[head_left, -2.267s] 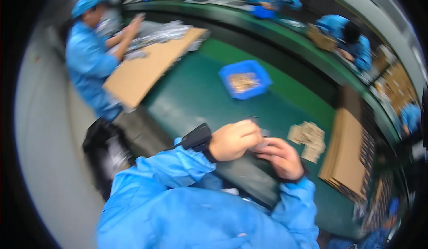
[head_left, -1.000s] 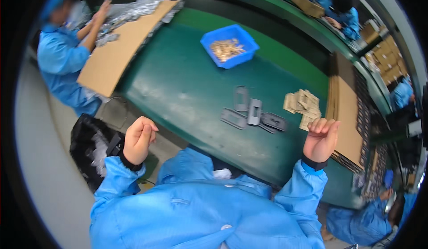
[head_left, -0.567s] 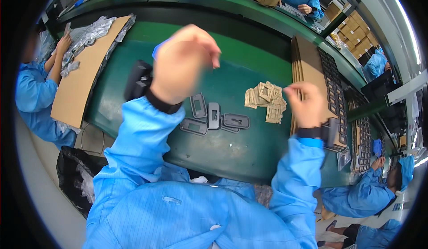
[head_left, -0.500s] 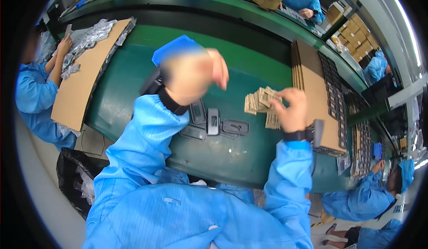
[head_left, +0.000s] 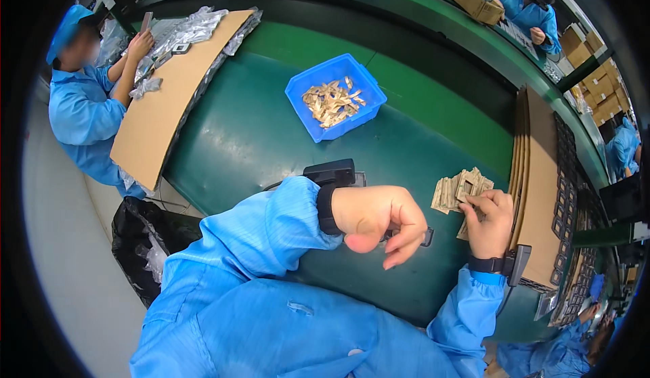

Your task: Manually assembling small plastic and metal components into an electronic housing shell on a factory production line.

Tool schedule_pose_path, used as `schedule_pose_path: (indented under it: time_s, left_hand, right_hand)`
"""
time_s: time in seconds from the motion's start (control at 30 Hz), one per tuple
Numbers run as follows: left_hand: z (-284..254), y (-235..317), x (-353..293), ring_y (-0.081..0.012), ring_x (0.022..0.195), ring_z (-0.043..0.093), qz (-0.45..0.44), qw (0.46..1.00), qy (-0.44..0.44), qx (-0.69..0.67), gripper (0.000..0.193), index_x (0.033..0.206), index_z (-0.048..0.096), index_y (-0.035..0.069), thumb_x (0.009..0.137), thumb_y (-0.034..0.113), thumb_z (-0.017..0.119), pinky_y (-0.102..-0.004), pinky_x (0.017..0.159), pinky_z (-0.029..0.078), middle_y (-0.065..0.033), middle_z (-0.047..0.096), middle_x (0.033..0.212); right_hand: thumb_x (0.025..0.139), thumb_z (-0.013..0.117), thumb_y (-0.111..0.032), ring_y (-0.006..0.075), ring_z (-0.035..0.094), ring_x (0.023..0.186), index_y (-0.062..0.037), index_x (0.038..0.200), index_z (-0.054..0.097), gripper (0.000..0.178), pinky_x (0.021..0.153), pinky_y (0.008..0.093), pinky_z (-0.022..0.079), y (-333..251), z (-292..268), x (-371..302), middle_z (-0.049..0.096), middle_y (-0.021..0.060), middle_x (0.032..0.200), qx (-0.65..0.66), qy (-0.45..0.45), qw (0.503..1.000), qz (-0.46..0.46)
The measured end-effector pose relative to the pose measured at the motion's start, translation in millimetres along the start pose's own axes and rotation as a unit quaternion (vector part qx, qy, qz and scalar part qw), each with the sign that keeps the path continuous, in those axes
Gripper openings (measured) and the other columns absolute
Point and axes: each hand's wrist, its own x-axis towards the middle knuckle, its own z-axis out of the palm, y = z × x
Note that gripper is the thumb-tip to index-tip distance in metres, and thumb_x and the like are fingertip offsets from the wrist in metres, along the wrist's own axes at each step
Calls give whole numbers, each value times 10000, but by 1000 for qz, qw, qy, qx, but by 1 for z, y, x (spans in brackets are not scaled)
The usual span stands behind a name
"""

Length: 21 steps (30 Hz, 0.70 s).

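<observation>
The right grip [head_left: 493, 224] is narrow, thumb and fingertips drawn close together at the right edge of a pile of tan, frame-like pieces [head_left: 447, 195]; whether they pinch a piece I cannot tell. The pile lies at 3 o'clock of the view on the green tabletop [head_left: 230, 141], its pieces overlapping untidily and one with a rectangular window near the top. The left grip [head_left: 379, 215] hangs at 4 o'clock, just off centre — half curled, fingers pointing down, with a gap between thumb and fingers; whether anything sits in it I cannot tell. Part of a dark grey casing [head_left: 429, 236] shows just beyond those fingers. At 12 o'clock stands a blue tray [head_left: 349, 126] with crumpled tan scraps [head_left: 332, 104] inside. Cardboard sheets [head_left: 538, 209] are stacked beyond the pile, also toward 3 o'clock. At 10 o'clock a co-worker [head_left: 88, 110] stands beside a brown board [head_left: 183, 97] — clear plastic wrapping [head_left: 200, 26] lies along its far side.
</observation>
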Motion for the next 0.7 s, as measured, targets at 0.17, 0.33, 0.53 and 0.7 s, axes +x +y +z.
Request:
schedule_pose_path:
  time_s: [0.17, 0.33, 0.53, 0.7]
  left_hand:
    - [-2, 1, 0, -162, 672, 571, -6, 1000, 19, -2, 600, 692, 503, 98, 562, 644, 714, -298, 640, 441, -50, 658, 729]
    - [-4, -8, 3, -147, 676, 575, 5, 999, 35, -12, 539, 711, 523, 91, 612, 551, 785, -288, 637, 443, -45, 657, 735]
    - [11, -3, 12, 14, 559, 471, -93, 892, 243, 370, 252, 730, 535, 70, 824, 96, 767, -196, 471, 355, 32, 600, 665]
    - [8, -9, 14, -36, 645, 568, -77, 888, 381, 245, 186, 800, 545, 56, 901, 105, 692, -193, 540, 421, 18, 628, 733]
  right_hand:
    - [704, 760, -12, 279, 550, 831, -26, 810, 718, 115, 731, 375, 462, -3, 2, 5, 591, 86, 837, -1, 10, 1000, -25]
    - [681, 738, 20, 287, 562, 790, -21, 767, 690, 107, 697, 379, 471, -9, -4, 6, 609, 84, 812, -45, 69, 994, -66]
    - [606, 746, 47, 280, 574, 757, -33, 733, 684, 162, 650, 370, 482, -6, 5, 8, 621, 67, 774, -31, 104, 988, -108]
    - [632, 775, 47, 247, 559, 692, -47, 814, 699, 219, 591, 350, 464, -17, -4, 7, 615, 52, 770, -45, 170, 970, -165]
